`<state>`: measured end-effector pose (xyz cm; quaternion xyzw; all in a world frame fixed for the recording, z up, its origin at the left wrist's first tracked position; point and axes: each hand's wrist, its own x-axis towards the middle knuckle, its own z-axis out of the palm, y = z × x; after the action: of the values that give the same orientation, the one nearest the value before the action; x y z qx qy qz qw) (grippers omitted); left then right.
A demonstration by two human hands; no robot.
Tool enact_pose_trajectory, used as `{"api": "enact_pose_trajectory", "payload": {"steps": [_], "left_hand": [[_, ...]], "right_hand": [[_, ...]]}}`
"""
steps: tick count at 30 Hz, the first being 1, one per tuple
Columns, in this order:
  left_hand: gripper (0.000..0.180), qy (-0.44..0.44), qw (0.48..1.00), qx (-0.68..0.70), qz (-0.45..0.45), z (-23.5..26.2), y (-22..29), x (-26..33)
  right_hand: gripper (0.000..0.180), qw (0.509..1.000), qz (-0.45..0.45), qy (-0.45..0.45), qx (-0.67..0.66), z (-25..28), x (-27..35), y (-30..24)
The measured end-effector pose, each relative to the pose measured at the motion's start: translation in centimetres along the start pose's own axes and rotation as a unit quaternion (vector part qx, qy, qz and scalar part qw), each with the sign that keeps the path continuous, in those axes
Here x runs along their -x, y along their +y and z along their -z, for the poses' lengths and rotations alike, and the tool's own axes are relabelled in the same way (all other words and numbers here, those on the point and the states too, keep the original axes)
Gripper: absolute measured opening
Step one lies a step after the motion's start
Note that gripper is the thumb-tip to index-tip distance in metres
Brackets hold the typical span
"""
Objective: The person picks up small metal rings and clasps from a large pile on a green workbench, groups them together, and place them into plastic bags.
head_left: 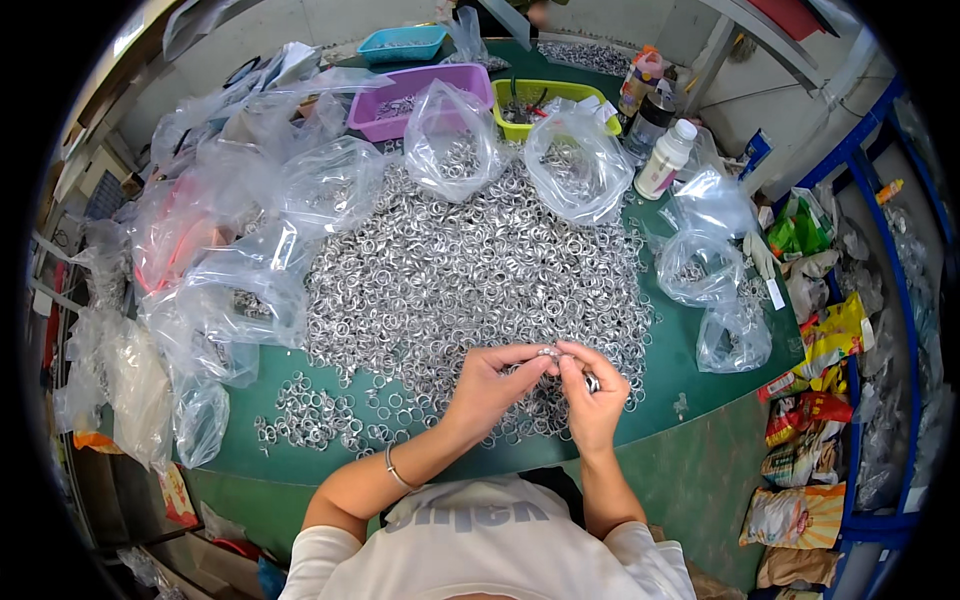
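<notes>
My left hand (492, 387) and my right hand (597, 405) meet over the near edge of a large heap of silver-coloured metal rings (460, 270). Fingertips of both hands pinch a small silver ring (548, 353) between them. More silver rings (592, 382) show in the curled fingers of my right hand. A smaller scatter of rings (312, 412) lies on the green table to the left of my left forearm. The fingers hide part of the pinched ring.
Clear plastic bags (455, 150) with rings ring the heap at its back and sides. Behind stand a purple basket (420, 128), a lime-green basket (515, 130) and a blue tray (400, 56). A white bottle (666, 160) stands back right, near a blue shelf rack (868, 160).
</notes>
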<state>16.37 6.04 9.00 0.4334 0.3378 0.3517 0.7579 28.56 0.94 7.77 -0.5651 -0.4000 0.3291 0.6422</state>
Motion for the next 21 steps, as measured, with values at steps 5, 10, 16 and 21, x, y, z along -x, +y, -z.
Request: {"api": "enact_pose_trajectory", "payload": {"steps": [5,10,16,21], "left_hand": [[0.019,-0.005,1.000,-0.022,-0.014,-0.4,-0.8,-0.8],[0.019,0.002,0.999,-0.033,0.010,-0.2,-1.2,-1.3],[0.019,0.025,0.996,-0.089,0.014,-0.1,-1.7,-2.1],[0.019,0.009,0.996,-0.094,0.003,-0.4,-2.1,-2.8]], "right_hand": [[0.016,0.997,0.062,-0.025,0.031,0.9,-0.4,0.4],[0.013,0.997,0.055,-0.037,0.043,1.2,-1.0,0.6],[0.014,0.992,0.070,-0.051,0.090,2.4,-1.6,1.7],[0.011,0.988,0.076,-0.047,0.124,3.2,-1.7,2.4]]}}
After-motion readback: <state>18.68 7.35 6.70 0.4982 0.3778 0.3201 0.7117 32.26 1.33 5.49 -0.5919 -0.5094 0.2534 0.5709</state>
